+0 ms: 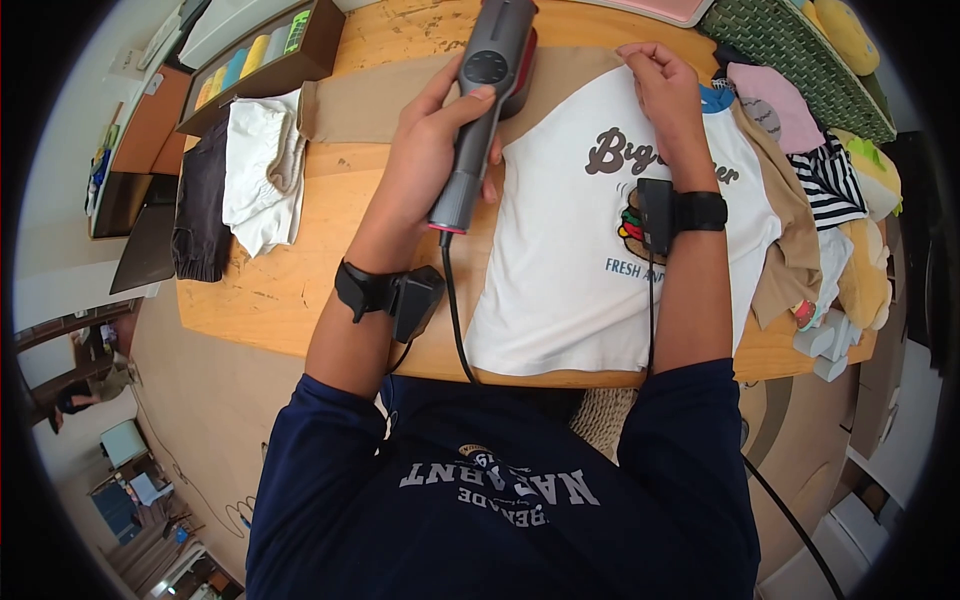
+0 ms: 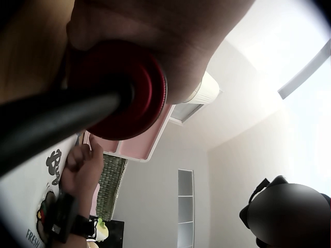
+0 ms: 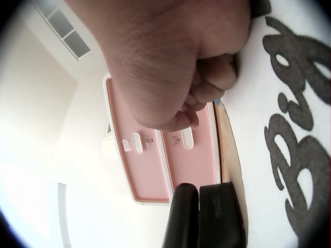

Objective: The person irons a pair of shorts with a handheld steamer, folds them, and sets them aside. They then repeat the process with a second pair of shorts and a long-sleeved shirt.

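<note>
My left hand (image 1: 428, 150) grips a grey handheld garment steamer (image 1: 478, 130), thumb near its round button panel. The steamer's head lies over the tan sleeve and shoulder of a white raglan T-shirt (image 1: 545, 230). From its red-ringed base (image 2: 150, 98) a black cord (image 1: 450, 290) runs down toward my body. The shirt lies spread on the table, with lettering and a burger print partly covered by my right arm. At the shirt's far edge, near the blue collar (image 1: 716, 98), my right hand (image 1: 672, 100) pinches the cloth; its fingers (image 3: 214, 77) are curled.
Folded white trousers (image 1: 262, 165) and dark trousers (image 1: 203, 205) lie at the wooden table's (image 1: 390, 210) left. Behind them stands a box of rolled clothes (image 1: 260, 60). At the right are a green woven basket (image 1: 800, 60), a pink garment (image 1: 768, 100) and a striped one (image 1: 832, 180).
</note>
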`<state>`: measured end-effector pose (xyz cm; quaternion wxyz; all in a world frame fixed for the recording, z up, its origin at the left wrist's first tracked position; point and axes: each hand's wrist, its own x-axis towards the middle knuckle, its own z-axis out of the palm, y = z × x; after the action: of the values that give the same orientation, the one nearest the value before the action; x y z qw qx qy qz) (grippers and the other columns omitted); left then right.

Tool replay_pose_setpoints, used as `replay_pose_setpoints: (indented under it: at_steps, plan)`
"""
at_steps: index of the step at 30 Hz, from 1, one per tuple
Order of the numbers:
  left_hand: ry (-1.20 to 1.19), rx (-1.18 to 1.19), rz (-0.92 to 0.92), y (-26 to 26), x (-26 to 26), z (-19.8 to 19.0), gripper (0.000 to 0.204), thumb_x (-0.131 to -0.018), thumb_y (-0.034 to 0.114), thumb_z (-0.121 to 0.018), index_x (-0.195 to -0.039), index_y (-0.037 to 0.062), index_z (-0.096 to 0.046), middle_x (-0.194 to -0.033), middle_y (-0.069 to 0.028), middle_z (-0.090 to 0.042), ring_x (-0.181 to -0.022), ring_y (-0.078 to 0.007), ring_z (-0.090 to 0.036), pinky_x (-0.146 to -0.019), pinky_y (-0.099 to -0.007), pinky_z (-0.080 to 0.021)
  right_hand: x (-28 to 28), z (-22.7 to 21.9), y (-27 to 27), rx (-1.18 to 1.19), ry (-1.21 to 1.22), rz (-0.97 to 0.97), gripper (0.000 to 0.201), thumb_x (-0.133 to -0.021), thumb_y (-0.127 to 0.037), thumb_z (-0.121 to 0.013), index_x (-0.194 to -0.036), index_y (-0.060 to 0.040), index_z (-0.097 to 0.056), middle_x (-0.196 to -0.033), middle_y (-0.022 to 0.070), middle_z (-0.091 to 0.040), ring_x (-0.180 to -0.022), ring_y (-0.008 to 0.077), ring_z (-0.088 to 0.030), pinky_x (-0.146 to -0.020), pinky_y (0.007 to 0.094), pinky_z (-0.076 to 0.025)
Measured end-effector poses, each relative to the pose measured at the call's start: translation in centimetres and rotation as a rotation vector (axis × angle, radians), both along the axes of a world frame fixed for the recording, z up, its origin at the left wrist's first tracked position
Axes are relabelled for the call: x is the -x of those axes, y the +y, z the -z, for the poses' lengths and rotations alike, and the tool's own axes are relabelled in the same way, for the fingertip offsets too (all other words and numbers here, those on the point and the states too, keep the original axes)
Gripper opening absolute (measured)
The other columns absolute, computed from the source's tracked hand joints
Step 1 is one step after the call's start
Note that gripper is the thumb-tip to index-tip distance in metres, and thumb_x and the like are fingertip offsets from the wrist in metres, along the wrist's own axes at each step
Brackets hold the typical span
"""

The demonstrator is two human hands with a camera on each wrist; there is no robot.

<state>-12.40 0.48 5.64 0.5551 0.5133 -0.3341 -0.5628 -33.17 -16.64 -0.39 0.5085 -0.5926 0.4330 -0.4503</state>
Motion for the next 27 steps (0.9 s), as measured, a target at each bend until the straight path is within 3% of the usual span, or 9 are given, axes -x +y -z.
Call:
replay_pose_setpoints:
  at_steps: [4, 6, 10, 12, 18, 27]
  plan:
    - [0.005, 0.025, -0.063, 0.6, -0.7, 0.2, 0.061, -0.099, 0.019, -0.057, -0.154, 0.0048, -0.038, -0.074, -0.0103, -0.058, -0.058, -0.0182, -0.062, -0.041, -0.0338, -0.054, 0.2, 0.2, -0.1, 0.03, 0.014, -0.004, 0.014, -0.097, -0.014, -0.063, -0.102, -0.0045, -0.072, -0.066, -0.0133, -0.042, -0.055, -0.0015, -0.03, -0.05, 0.0204, -0.02]
    - [0.013, 0.078, -0.1, 0.8, -1.0, 0.2, 0.057, -0.099, 0.018, -0.056, -0.152, 0.004, -0.041, -0.082, -0.011, -0.058, -0.059, -0.0174, -0.063, -0.04, -0.034, -0.056, 0.5, 0.4, -0.3, 0.014, 0.039, -0.036, 0.021, -0.094, -0.02, -0.066, -0.102, -0.0011, -0.072, -0.086, -0.0012, -0.072, -0.078, 0.004, -0.057, -0.073, 0.0211, -0.044]
    - [-0.004, 0.04, -0.115, 1.6, -2.3, 0.2, 0.054, -0.1, 0.018, -0.054, -0.15, 0.0031, -0.041, -0.084, -0.0114, -0.059, -0.06, -0.0177, -0.062, -0.041, -0.0341, -0.056, 0.3, 0.1, 0.1, -0.002, 0.037, -0.038, 0.021, -0.094, -0.02, -0.067, -0.102, -0.001, -0.072, -0.085, -0.0014, -0.071, -0.077, 0.0038, -0.057, -0.073, 0.0212, -0.044]
    - [-0.016, 0.035, -0.135, 2.0, -2.6, 0.0, 0.053, -0.1, 0.018, -0.054, -0.149, 0.0032, -0.041, -0.085, -0.0118, -0.059, -0.061, -0.0178, -0.063, -0.041, -0.034, -0.056, 0.0, 0.0, 0.2, 0.05, 0.035, -0.017, 0.017, -0.097, -0.014, -0.062, -0.104, -0.0033, -0.073, -0.07, -0.013, -0.048, -0.058, -0.0011, -0.029, -0.053, 0.0193, -0.022]
    - [-0.089, -0.004, -0.194, 3.2, -3.9, -0.2, 0.045, -0.102, 0.021, -0.05, -0.144, 0.004, -0.044, -0.071, -0.0121, -0.058, -0.051, -0.0189, -0.06, -0.04, -0.032, -0.054, 0.1, 0.3, 0.1, 0.068, 0.033, -0.025, 0.017, -0.097, -0.015, -0.063, -0.103, -0.003, -0.073, -0.072, -0.0125, -0.05, -0.06, -0.0011, -0.031, -0.054, 0.0187, -0.023]
    - [-0.1, -0.002, -0.247, 4.5, -5.7, -0.1, 0.04, -0.103, 0.021, -0.048, -0.139, 0.0045, -0.046, -0.068, -0.0133, -0.059, -0.043, -0.0218, -0.057, -0.04, -0.0335, -0.052, 0.0, 0.1, 0.3, 0.042, 0.042, -0.021, 0.017, -0.097, -0.016, -0.063, -0.103, -0.0036, -0.073, -0.076, -0.0117, -0.055, -0.062, -0.001, -0.032, -0.056, 0.0179, -0.025]
